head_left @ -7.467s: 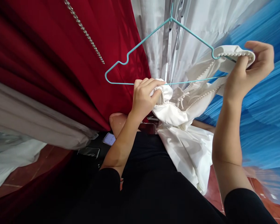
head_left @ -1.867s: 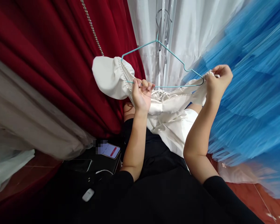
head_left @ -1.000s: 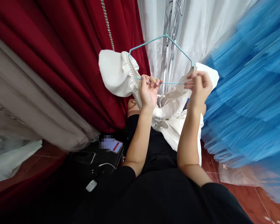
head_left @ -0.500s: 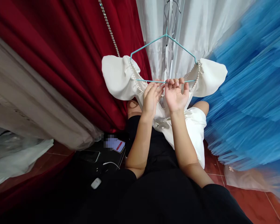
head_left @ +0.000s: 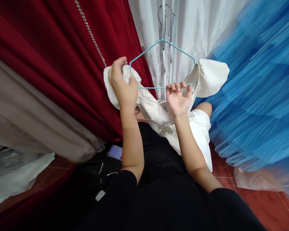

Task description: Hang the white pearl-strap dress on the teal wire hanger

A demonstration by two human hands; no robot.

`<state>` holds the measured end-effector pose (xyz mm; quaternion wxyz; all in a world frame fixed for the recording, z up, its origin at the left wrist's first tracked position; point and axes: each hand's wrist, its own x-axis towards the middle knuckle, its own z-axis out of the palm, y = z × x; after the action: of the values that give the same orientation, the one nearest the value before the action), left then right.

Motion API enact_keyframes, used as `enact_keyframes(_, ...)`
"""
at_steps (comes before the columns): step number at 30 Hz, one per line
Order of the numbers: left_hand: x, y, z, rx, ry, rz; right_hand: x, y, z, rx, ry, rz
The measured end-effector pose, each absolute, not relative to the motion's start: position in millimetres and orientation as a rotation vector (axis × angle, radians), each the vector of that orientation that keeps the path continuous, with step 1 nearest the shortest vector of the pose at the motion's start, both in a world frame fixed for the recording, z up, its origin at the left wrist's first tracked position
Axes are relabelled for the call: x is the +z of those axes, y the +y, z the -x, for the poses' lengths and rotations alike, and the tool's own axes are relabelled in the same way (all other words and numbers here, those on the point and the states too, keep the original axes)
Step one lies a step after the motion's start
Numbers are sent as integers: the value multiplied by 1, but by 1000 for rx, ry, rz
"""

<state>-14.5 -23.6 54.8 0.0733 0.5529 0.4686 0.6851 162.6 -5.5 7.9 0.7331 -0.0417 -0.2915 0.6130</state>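
A white dress [head_left: 156,112] with puff sleeves and pearl-trimmed straps hangs on a thin turquoise hanger [head_left: 148,49], its lower part lying over my lap. My right hand [head_left: 179,98], palm turned up, has its fingers curled over the hanger's bottom bar, right of the bar's middle. At the left puff sleeve [head_left: 113,94], my left hand [head_left: 124,86] lies over the fabric beside the hanger's left shoulder. Its fingers curve over the top of the sleeve, with the thumb held apart. The right puff sleeve [head_left: 213,77] hangs free of both hands.
Behind the hanger stands a metal rack post [head_left: 163,57] before white fabric. Red fabric [head_left: 86,80] hangs at left, with a beaded strand [head_left: 90,32]. Blue tulle [head_left: 252,106] fills the right. A lit phone [head_left: 115,152] and a white case [head_left: 100,195] lie low left.
My left hand has left the middle of the hanger's bar and moved left onto the puff sleeve. The right hand keeps its hold. The hanger has shifted slightly left in view.
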Motion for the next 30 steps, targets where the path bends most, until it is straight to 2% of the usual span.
enact_keyframes(4, 63, 12, 39, 2259, 1299, -1667, 8, -7, -164, 1378, -633, 63)
enact_keyframes(8, 73, 17, 72, 2555, 1231, -1510, 6, -6, -166, 1382, -634, 64)
enact_keyframes(13, 29, -4, 97, 2892, 1098, -1248, 5, -3, -168, 1492, -541, 19)
enact_keyframes(18, -39, -6, 73, 2532, 1187, -1143, 7, -6, -165, 1621, -382, -65)
enact_keyframes(21, -47, -7, 49, 2080, 1056, -1399, 8, -7, -162, 1623, -366, -77)
enact_keyframes(23, -39, -10, 30, 1943, 925, -1545, 9, -6, -160, 1591, -390, -63)
enact_keyframes(26, -24, -14, -4, 2004, 687, -1568, 7, -3, -160, 1538, -457, -16)
enact_keyframes(30, -15, -12, -46, 2121, 409, -1310, 3, 0, -164, 1489, -552, 83)
